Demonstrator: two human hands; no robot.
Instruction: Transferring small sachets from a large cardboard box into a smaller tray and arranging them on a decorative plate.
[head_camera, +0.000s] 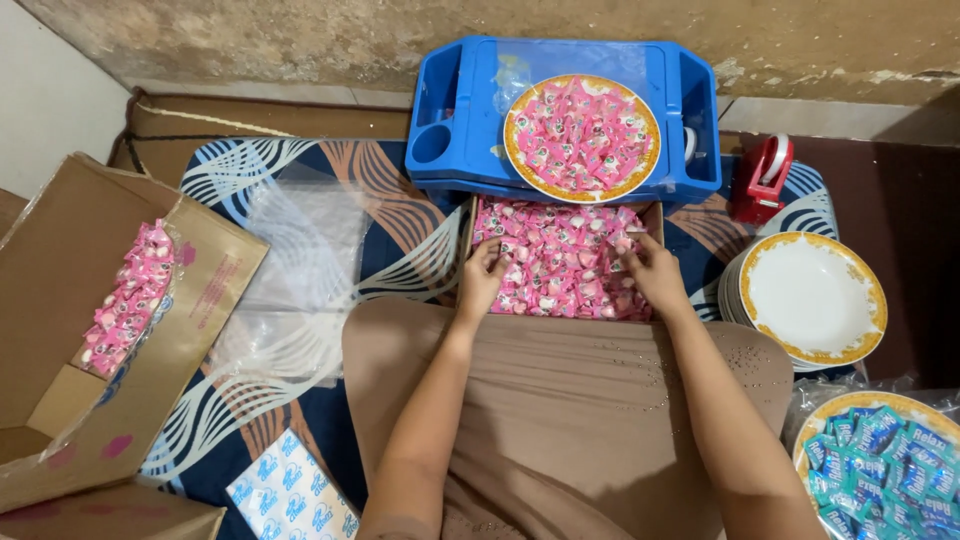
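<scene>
A cardboard box (655, 212) full of pink wrapped candies (560, 265) sits just beyond my lap. My left hand (480, 280) rests in the left side of the candy pile, fingers curled among the wrappers. On the right side of the same pile lies my right hand (652, 272), fingers bent over the candies. Whether either hand grips any candy is hidden by the fingers. Behind the box a gold-rimmed plate (510, 150) heaped with the same pink candies stands on a blue plastic tray (450, 110).
A stack of white gold-rimmed plates (815, 295) is at right, a red tape dispenser (762, 178) behind it. A plate of blue-green candies (880, 450) sits at lower right. An open carton (60, 300) with a bag of pink candies (130, 295) is at left. Clear plastic bags (300, 260) lie on the patterned mat.
</scene>
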